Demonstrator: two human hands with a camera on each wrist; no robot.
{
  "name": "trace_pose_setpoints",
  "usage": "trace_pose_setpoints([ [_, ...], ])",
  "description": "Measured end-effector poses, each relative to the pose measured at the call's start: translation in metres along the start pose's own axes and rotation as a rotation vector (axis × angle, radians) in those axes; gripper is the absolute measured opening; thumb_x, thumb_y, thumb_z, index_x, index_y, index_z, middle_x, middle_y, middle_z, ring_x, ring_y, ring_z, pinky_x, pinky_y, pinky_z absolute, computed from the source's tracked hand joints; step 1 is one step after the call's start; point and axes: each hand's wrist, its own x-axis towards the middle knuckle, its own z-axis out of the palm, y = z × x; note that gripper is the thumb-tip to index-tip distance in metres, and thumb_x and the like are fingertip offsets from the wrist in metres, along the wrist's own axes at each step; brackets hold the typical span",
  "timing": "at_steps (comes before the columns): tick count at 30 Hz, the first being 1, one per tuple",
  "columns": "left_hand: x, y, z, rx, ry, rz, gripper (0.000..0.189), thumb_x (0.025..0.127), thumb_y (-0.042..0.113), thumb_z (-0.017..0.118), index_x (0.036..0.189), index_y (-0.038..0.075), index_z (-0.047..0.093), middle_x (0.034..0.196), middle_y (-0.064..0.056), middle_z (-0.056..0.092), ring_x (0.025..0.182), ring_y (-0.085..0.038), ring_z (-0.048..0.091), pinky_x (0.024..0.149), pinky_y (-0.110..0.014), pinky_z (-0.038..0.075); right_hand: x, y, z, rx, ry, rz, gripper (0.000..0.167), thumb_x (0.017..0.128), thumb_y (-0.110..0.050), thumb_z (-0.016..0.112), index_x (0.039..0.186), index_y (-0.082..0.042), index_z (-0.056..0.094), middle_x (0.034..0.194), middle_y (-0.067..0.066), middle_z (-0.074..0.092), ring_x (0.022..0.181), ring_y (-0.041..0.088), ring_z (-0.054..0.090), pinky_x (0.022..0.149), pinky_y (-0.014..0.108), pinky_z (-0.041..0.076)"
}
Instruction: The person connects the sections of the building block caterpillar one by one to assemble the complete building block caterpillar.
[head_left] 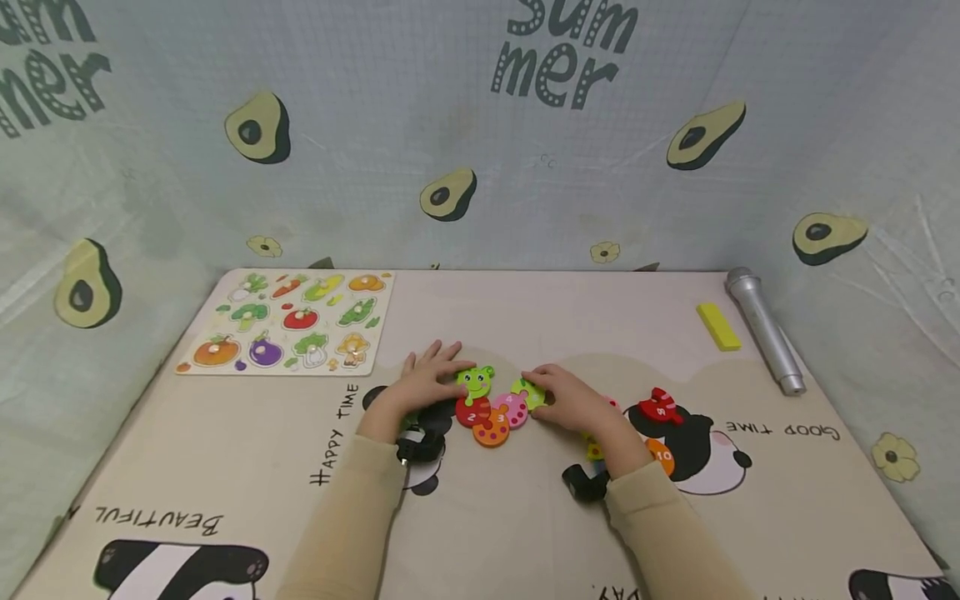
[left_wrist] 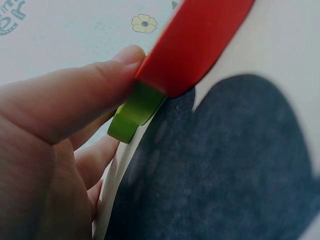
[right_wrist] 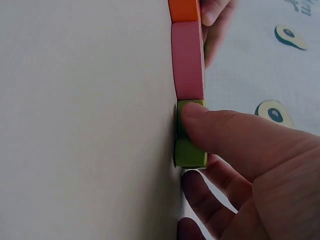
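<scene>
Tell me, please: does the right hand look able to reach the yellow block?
Probably yes: only open tablecloth seems to lie between the right hand and the yellow block, but the hand would first need to release the green piece it pinches.

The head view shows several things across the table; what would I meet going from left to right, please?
Vegetable puzzle board, left hand, green caterpillar head piece, orange spotted piece, pink spotted piece, light-green piece, right hand, orange "10" piece, yellow block, silver cylinder.
</scene>
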Motion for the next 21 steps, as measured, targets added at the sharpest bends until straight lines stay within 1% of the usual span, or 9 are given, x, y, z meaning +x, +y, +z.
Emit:
trace_pose_setpoints([
  [2, 0.000, 0.000, 0.000, 0.000, 0.004, 0.002, 0.053, 0.084, 0.040, 0.058, 0.132, 0.023, 0.048, 0.152, -0.006, 0.019, 0.141, -0.033, -0.002, 0.107, -0.060, -0.008, -0.001, 0.000, 0.000, 0.003, -0.003, -0.005, 0.059, 0.083, -0.018, 0.065, 0.137, -0.014, 0.042, 0.136, 0.012, 0.041, 0.125, 0.030, 0.039, 0.105, 0.047, 0.032],
  [4, 0.000, 0.000, 0.000, 0.005, 0.005, 0.002, 0.053, 0.084, 0.040, 0.058, 0.132, 0.022, 0.048, 0.152, -0.006, 0.018, 0.141, -0.033, -0.002, 0.107, -0.060, -0.008, -0.004, -0.001, -0.002, 0.005, -0.003, -0.003, 0.064, 0.083, -0.020, 0.066, 0.139, -0.014, 0.037, 0.138, 0.013, 0.038, 0.126, 0.031, 0.038, 0.105, 0.048, 0.032],
  [5, 0.000, 0.000, 0.000, 0.007, 0.005, 0.002, 0.053, 0.084, 0.040, 0.058, 0.132, 0.023, 0.048, 0.152, -0.006, 0.018, 0.141, -0.033, -0.002, 0.107, -0.060, -0.008, -0.005, -0.001, -0.005, 0.016, 0.001, 0.000, 0.067, 0.082, -0.021, 0.066, 0.141, -0.015, 0.034, 0.139, 0.013, 0.036, 0.125, 0.031, 0.039, 0.103, 0.048, 0.033],
  [8, 0.001, 0.001, 0.000, 0.010, 0.001, 0.004, 0.053, 0.084, 0.040, 0.058, 0.132, 0.022, 0.048, 0.152, -0.006, 0.018, 0.141, -0.033, -0.002, 0.107, -0.060, -0.008, -0.017, -0.001, -0.017, 0.049, 0.053, 0.017, 0.075, 0.082, -0.024, 0.066, 0.145, -0.019, 0.024, 0.143, 0.013, 0.030, 0.120, 0.030, 0.043, 0.098, 0.049, 0.040],
  [10, 0.001, 0.001, 0.000, 0.005, -0.002, 0.005, 0.053, 0.084, 0.040, 0.058, 0.132, 0.022, 0.048, 0.152, -0.006, 0.018, 0.141, -0.033, -0.002, 0.107, -0.060, -0.009, -0.029, 0.002, -0.029, 0.084, 0.106, 0.027, 0.076, 0.083, -0.025, 0.065, 0.145, -0.021, 0.021, 0.144, 0.012, 0.028, 0.117, 0.030, 0.045, 0.093, 0.050, 0.043],
  [12, 0.002, 0.001, 0.001, -0.001, -0.003, 0.008, 0.053, 0.084, 0.040, 0.058, 0.132, 0.022, 0.048, 0.152, -0.006, 0.018, 0.141, -0.033, -0.002, 0.107, -0.060, -0.009, -0.044, 0.009, -0.039, 0.100, 0.158, 0.028, 0.074, 0.085, -0.024, 0.063, 0.145, -0.020, 0.020, 0.143, 0.012, 0.029, 0.115, 0.030, 0.046, 0.091, 0.051, 0.044],
  [15, 0.002, 0.002, 0.001, 0.000, 0.001, -0.002, 0.052, 0.084, 0.040, 0.058, 0.132, 0.022, 0.049, 0.152, -0.006, 0.018, 0.141, -0.033, -0.002, 0.107, -0.060, -0.009, -0.068, 0.020, -0.050, 0.104, 0.200, 0.029, 0.071, 0.086, -0.022, 0.061, 0.145, -0.014, 0.021, 0.141, 0.015, 0.031, 0.117, 0.033, 0.045, 0.091, 0.053, 0.043],
  [18, 0.002, 0.003, 0.000, 0.008, 0.007, -0.011, 0.052, 0.084, 0.039, 0.058, 0.132, 0.022, 0.049, 0.152, -0.006, 0.018, 0.141, -0.033, -0.002, 0.106, -0.060, -0.009, -0.090, 0.031, -0.053, 0.089, 0.214, 0.041, 0.070, 0.086, -0.021, 0.061, 0.144, -0.010, 0.023, 0.140, 0.017, 0.032, 0.118, 0.036, 0.044, 0.090, 0.053, 0.044],
  [21, 0.002, 0.003, 0.000, 0.012, 0.006, -0.009, 0.052, 0.084, 0.040, 0.058, 0.132, 0.022, 0.049, 0.152, -0.007, 0.018, 0.141, -0.033, -0.002, 0.106, -0.061, -0.009, -0.108, 0.038, -0.048, 0.062, 0.215, 0.043, 0.068, 0.085, -0.020, 0.063, 0.142, -0.007, 0.027, 0.138, 0.018, 0.036, 0.117, 0.037, 0.045, 0.091, 0.052, 0.044],
])
